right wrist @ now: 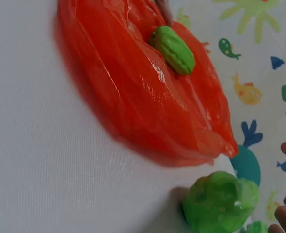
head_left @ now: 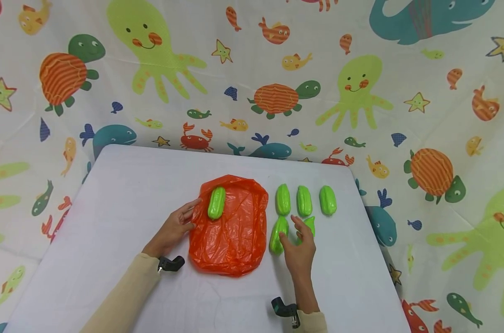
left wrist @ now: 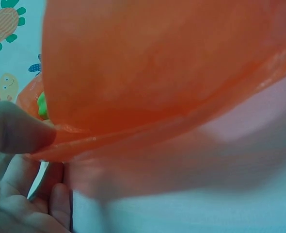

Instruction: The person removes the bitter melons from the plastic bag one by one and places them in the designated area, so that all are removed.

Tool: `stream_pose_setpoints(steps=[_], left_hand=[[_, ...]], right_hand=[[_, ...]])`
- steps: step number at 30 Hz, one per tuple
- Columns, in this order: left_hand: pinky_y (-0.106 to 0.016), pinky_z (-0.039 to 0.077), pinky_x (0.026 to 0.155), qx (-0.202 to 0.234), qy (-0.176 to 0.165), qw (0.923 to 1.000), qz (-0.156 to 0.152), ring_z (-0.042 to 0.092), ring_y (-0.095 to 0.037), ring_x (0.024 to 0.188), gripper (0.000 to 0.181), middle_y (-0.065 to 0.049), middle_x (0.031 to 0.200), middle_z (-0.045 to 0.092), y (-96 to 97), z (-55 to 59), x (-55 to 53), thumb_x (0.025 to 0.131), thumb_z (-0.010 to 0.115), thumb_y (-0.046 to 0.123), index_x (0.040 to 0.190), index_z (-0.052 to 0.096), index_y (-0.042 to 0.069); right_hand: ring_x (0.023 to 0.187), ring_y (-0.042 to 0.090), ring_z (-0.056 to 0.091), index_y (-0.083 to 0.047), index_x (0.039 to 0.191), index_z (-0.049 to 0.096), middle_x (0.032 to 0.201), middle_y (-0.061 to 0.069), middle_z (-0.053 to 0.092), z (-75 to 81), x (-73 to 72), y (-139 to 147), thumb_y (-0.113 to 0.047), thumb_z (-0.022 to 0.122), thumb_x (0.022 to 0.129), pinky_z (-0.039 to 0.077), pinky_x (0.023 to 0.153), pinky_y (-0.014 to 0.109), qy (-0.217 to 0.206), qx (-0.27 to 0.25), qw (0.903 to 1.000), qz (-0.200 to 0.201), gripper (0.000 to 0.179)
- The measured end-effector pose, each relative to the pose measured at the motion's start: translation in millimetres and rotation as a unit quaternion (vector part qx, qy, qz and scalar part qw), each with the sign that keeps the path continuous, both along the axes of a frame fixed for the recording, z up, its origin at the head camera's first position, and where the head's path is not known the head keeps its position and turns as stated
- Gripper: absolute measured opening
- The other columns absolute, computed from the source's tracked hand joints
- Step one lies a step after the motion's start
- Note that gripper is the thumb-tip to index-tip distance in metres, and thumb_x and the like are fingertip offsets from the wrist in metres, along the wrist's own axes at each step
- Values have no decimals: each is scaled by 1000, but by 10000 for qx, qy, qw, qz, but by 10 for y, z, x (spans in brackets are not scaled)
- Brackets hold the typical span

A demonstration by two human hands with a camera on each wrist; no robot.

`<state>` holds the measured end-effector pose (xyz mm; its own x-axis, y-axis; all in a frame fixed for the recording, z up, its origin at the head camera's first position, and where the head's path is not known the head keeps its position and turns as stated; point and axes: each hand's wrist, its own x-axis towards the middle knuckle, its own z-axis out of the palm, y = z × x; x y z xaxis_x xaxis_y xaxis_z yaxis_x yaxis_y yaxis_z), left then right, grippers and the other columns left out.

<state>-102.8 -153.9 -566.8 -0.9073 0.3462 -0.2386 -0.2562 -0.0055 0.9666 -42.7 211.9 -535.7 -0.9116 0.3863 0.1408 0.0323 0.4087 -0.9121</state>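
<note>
A red plastic bag point(head_left: 239, 245) lies with its mouth spread, and a glossy green, ridged, oblong piece point(head_left: 216, 203) rests inside at the upper left. My left hand point(head_left: 174, 231) holds the bag's left rim; in the left wrist view the thumb point(left wrist: 17, 131) lies over the plastic and fingers are beneath it. To the right of the bag are several similar green pieces. My right hand point(head_left: 300, 254), fingers apart and holding nothing, is over the nearer two: a tapered green piece point(head_left: 278, 236) by its thumb and another green piece point(head_left: 310, 224) partly hidden behind its fingers.
Farther back stand three green pieces in a row: a left one point(head_left: 283, 200), a middle one point(head_left: 304, 201) and a right one point(head_left: 328, 200). Everything lies on a white-covered table point(head_left: 122, 199). A sea-animal patterned curtain point(head_left: 252, 60) hangs behind and beside it.
</note>
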Motion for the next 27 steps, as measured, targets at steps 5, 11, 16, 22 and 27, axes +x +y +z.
stream_pose_setpoints(steps=[5,11,16,22,27], left_hand=[[-19,53,106,-26,8,10000,3,36,-38,159,81,-10,175,32,8,5,6,100,54,-8,170,27,23],[-18,53,104,-49,-34,10000,33,36,-37,159,82,-10,174,33,20,21,1,99,54,-9,170,28,23],[-18,53,105,-73,-61,9999,49,35,-37,160,82,-10,175,31,9,19,-3,99,54,-8,170,28,23],[-19,53,106,-101,-50,9999,16,34,-37,160,82,-10,175,31,6,5,0,100,54,-8,170,27,23],[-17,53,104,-94,-82,9999,57,34,-37,160,81,-9,175,32,13,4,0,99,54,-8,170,27,23]], right_hand=[[134,31,59,-14,141,68,146,2,65,-11,-16,-116,-3,81,88,49,114,57,56,-73,9997,242,55],[133,30,59,-14,141,68,143,0,65,-21,-28,-235,-2,82,88,49,113,58,44,-204,9992,342,57],[135,30,59,-24,140,68,143,-4,65,-16,-44,-349,-7,81,90,50,114,56,-25,-244,9987,456,54],[135,33,60,-28,140,68,145,-4,65,-15,-59,-487,-7,80,91,50,114,58,-45,-376,9975,602,55],[133,30,61,-23,142,67,145,-4,65,0,-63,-593,-6,82,90,52,112,58,-83,-460,9964,707,57]])
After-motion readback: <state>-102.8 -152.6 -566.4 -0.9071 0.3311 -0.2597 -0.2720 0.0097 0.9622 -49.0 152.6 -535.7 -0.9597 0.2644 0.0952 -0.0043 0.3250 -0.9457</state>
